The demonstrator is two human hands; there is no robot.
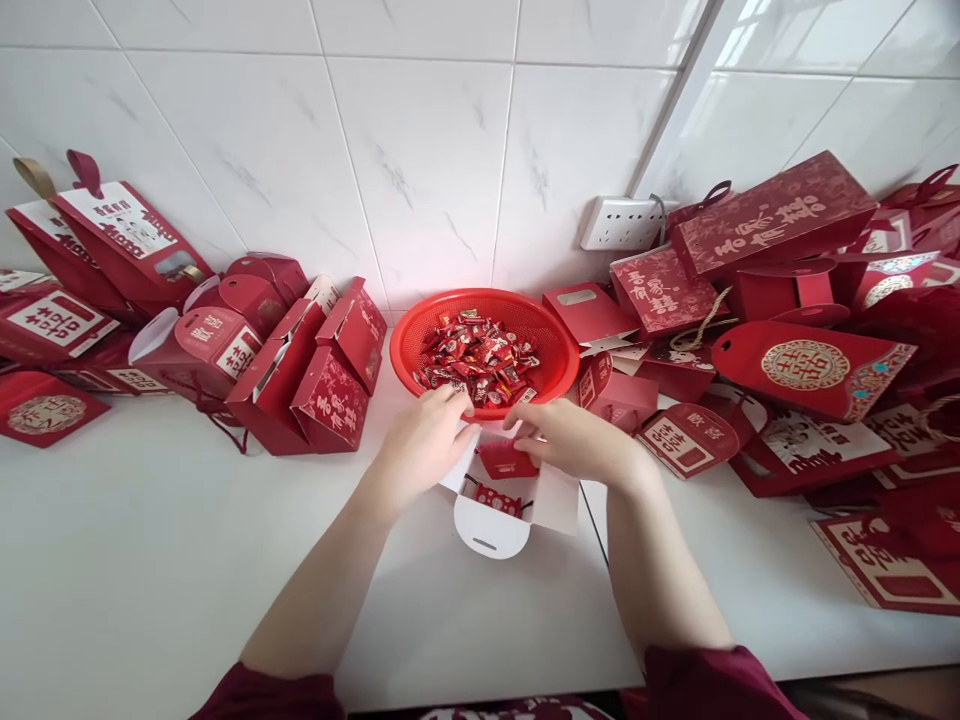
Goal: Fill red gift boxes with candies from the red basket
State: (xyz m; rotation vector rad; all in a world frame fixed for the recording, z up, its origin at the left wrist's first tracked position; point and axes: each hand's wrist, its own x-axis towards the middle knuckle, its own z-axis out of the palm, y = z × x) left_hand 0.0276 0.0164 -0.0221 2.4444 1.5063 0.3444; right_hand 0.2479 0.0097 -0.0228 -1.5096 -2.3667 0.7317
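Observation:
An unfolded box (491, 527), white inside, lies on the table in front of me with its flaps spread. Inside it are a red packet (498, 500) with white dots and another red piece (507, 460). My right hand (562, 436) is over the box's right side, fingers curled at the red piece; whether they grip it is unclear. On the left, my left hand (431, 435) is at the box's upper left, by the basket rim, with its fingers bent and its fingertips partly hidden. Just behind the box, a red plastic basket (559, 345) holds many small wrapped candies (484, 355).
Red gift boxes (330, 395) stand in a group at the left. More red boxes (802, 365) are piled at the right, reaching the table's edge. A power strip (624, 224) is on the tiled wall (427, 150) behind the white table (187, 560).

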